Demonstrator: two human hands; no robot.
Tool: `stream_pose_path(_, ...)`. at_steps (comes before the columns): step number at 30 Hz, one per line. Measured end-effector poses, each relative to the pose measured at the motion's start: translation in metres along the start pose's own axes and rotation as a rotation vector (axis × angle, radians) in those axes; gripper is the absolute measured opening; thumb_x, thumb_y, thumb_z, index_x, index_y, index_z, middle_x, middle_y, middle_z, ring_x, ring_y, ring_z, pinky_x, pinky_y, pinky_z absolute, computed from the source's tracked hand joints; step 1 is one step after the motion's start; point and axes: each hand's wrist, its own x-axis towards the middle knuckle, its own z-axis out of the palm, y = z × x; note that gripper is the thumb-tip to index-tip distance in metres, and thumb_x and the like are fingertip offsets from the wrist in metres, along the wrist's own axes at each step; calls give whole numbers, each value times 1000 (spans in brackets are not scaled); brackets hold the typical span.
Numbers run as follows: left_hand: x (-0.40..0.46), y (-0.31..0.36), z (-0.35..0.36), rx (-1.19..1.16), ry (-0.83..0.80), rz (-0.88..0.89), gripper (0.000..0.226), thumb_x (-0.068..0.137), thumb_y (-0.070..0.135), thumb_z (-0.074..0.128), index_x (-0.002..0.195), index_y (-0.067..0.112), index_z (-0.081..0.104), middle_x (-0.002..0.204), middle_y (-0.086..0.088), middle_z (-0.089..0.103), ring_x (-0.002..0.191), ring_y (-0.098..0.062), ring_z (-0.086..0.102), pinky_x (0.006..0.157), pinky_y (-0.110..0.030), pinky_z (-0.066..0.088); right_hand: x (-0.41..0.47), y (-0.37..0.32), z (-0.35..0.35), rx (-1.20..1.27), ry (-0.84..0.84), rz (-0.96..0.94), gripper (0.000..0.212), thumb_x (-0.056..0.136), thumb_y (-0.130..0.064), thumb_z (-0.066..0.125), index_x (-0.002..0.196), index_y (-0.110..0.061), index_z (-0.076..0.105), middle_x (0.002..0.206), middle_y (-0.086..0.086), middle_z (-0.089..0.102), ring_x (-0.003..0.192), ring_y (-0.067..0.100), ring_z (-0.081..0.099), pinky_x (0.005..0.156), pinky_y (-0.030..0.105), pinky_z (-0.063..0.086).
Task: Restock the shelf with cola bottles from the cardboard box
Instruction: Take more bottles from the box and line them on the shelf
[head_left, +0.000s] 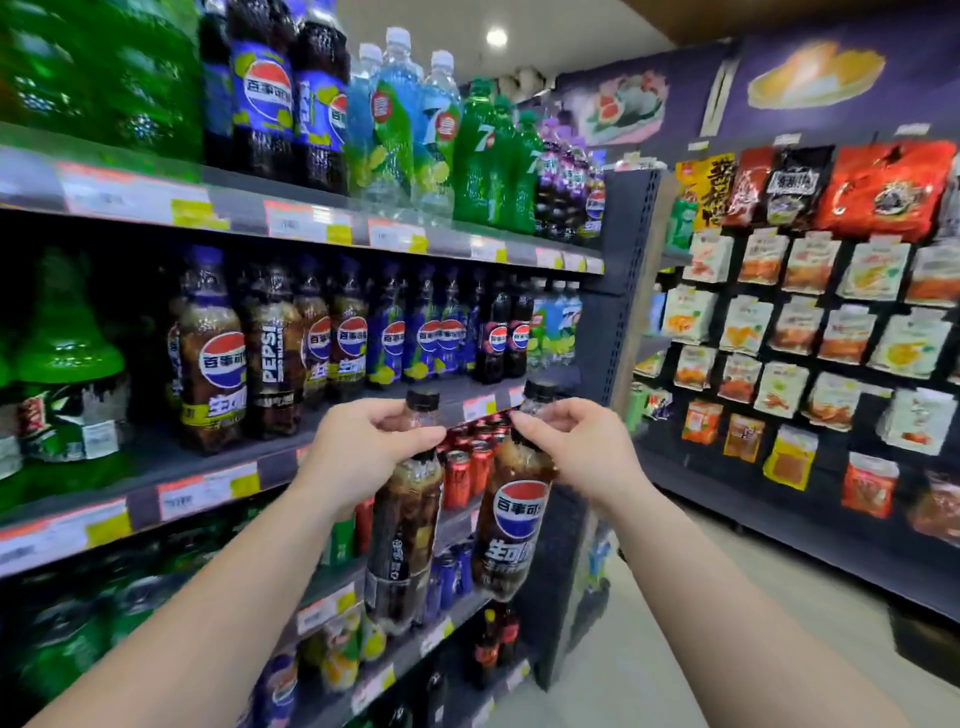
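Both hands up in front of the drinks shelving, each with a cola bottle. Left hand (363, 447) has its fingers (410, 434) curled round the neck of the left cola bottle (402, 540), just under the black cap; bottle hangs upright, label side turned away. Right hand (576, 447) pinches the neck of the right cola bottle (511, 525) the same way, its red-white-blue logo facing the camera, body tilted slightly. The two bottles are close side by side, not clearly touching, held in the air in front of the middle shelf (208, 483) edge. On that shelf a row of cola bottles (291, 348) stands upright, green bottles (62, 364) at far left. Red cans (470, 457) sit behind the held bottles, one shelf down. Snack packets (810, 322) hang on the right-hand rack across the aisle. Cardboard box not in view
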Motion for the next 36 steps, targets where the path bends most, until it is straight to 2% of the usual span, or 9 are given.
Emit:
stream_pose_path(6,30,-15,51,81,207,-56,59,59,36,88,111,15,69,85,20,63,81,4,58,67,-18,43,105,45,-2,64,-207,-69,53,66,-53,80,99,-13,68,92,0,71,89,19,67,79,38,54)
stream_pose_path(8,38,-15,59,111,271,-66,32,61,37,86,90,31,74,71,21,65,71,7,58,66,-19,44,137,48,0,76,-273,-116,53,67,-51,80,100,-12,68,93,0,70,88,17,66,79,35,54)
stream_pose_path(10,44,-12,61,154,315,-49,17,64,38,84,67,27,72,60,16,64,58,2,54,59,-18,41,163,45,9,86,-312,-165,48,68,-49,80,97,-14,68,92,-2,70,86,15,66,79,34,54)
stream_pose_path(14,52,-7,50,250,411,-41,24,65,41,82,73,20,73,67,4,69,60,-1,56,54,-14,40,207,27,39,191,-347,-217,46,67,-48,81,95,-15,68,87,-4,69,80,14,64,77,34,54)
stream_pose_path(18,62,-5,27,322,482,-3,16,64,43,83,68,34,71,65,19,68,57,8,57,53,-4,41,243,-3,73,287,-318,-322,37,65,-52,80,83,-23,65,76,-10,65,70,7,60,70,31,51)
stream_pose_path(21,71,-7,9,324,538,1,38,58,47,84,75,16,69,69,11,70,62,7,58,56,-9,43,262,-23,100,308,-265,-386,37,64,-57,77,80,-27,62,79,-12,66,75,8,63,74,33,53)
stream_pose_path(27,86,-7,-7,310,605,-3,16,61,35,86,70,33,74,68,19,70,62,9,58,56,-5,44,282,-34,151,314,-337,-400,45,65,-59,76,91,-24,65,87,-9,68,85,13,65,78,35,54)
stream_pose_path(30,94,-3,-8,392,638,59,32,64,30,85,56,53,66,57,36,61,57,19,54,54,2,40,286,-35,173,295,-369,-480,45,67,-60,74,92,-23,65,87,-10,67,83,10,64,72,28,49)
stream_pose_path(36,110,-2,-14,442,741,58,19,63,35,85,61,41,67,60,29,64,60,17,57,58,-2,43,310,-36,213,287,-543,-446,53,75,-55,71,109,-14,66,103,2,70,90,18,64,74,27,46)
